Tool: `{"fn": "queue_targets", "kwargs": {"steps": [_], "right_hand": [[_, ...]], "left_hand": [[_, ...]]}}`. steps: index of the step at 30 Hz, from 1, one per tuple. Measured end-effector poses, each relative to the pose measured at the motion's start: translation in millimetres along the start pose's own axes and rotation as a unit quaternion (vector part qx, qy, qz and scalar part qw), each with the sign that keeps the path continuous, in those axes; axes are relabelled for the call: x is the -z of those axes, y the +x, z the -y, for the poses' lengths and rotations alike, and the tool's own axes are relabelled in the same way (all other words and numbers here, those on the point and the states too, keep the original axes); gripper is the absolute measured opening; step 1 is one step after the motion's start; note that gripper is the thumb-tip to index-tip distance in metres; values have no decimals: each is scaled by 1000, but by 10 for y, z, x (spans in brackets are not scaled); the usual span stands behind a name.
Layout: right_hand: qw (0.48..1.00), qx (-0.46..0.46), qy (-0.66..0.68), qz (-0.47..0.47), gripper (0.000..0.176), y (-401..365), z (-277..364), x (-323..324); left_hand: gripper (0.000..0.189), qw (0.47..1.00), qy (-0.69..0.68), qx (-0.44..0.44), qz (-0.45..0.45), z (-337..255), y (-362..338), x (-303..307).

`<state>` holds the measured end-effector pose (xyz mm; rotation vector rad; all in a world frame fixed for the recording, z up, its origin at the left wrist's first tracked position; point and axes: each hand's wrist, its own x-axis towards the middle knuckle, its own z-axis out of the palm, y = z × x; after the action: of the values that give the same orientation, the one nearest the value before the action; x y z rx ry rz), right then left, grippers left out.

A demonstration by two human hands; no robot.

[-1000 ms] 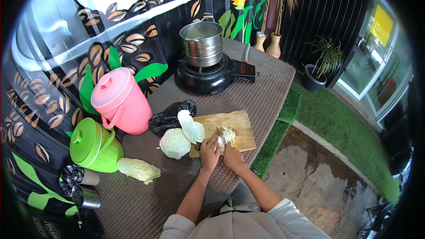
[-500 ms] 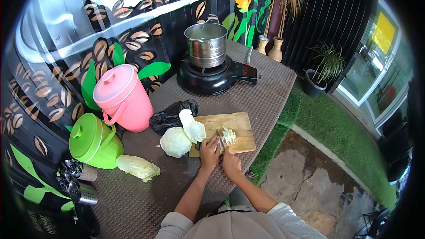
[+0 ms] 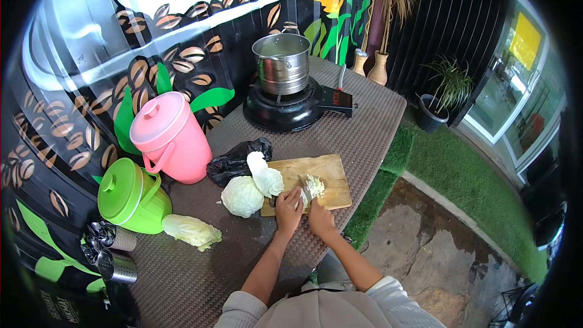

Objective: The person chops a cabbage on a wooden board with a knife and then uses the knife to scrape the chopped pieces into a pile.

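My right hand [image 3: 320, 217] is closed round the handle of a knife [image 3: 306, 188], whose blade points away from me over the wooden cutting board [image 3: 337, 173]. Just left of the blade, my left hand [image 3: 288, 208] presses a piece of pale cabbage [image 3: 300, 199] down on the board; the fingers hide most of it. Finely cut cabbage [image 3: 315, 184] lies in a small heap right of the blade. Beside the board's left edge sits a round cabbage [image 3: 242, 197], and a loose cabbage leaf [image 3: 265, 174] rests between it and the board.
A steel pot [image 3: 281, 65] stands on a black portable stove [image 3: 282, 113] at the back. Left are a black plastic bag [image 3: 234, 163], a pink jug [image 3: 173, 136], a green jug [image 3: 135, 197], a napa cabbage [image 3: 191, 231] and a metal utensil holder [image 3: 118, 266]. The table's edge [image 3: 382, 149] runs along the right.
The knife blade now shows more clearly and stands against the cut heap, with my right hand shifted slightly. My left hand stays on the cabbage piece. The whole view has moved a little.
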<state>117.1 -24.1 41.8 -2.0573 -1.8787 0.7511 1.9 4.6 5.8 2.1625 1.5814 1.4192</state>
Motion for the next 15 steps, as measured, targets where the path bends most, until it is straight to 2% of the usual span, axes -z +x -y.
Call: {"fn": "queue_targets", "kwargs": {"steps": [4, 6, 10, 12, 15], "right_hand": [[999, 25, -4, 20, 26, -24, -23, 44], [999, 5, -23, -26, 24, -158, 10, -45], [999, -35, 2, -6, 23, -90, 83, -88], [999, 7, 1, -38, 23, 74, 78, -38], [1000, 25, -8, -13, 22, 23, 89, 112]], "left_hand": [[28, 1000, 6, -4, 4, 29, -10, -17], [28, 1000, -1, 5, -6, 24, -8, -31], [27, 1000, 1, -1, -12, 3, 8, -16], [26, 1000, 1, -5, -3, 5, 1, -6], [24, 1000, 16, -13, 6, 3, 4, 0]]}}
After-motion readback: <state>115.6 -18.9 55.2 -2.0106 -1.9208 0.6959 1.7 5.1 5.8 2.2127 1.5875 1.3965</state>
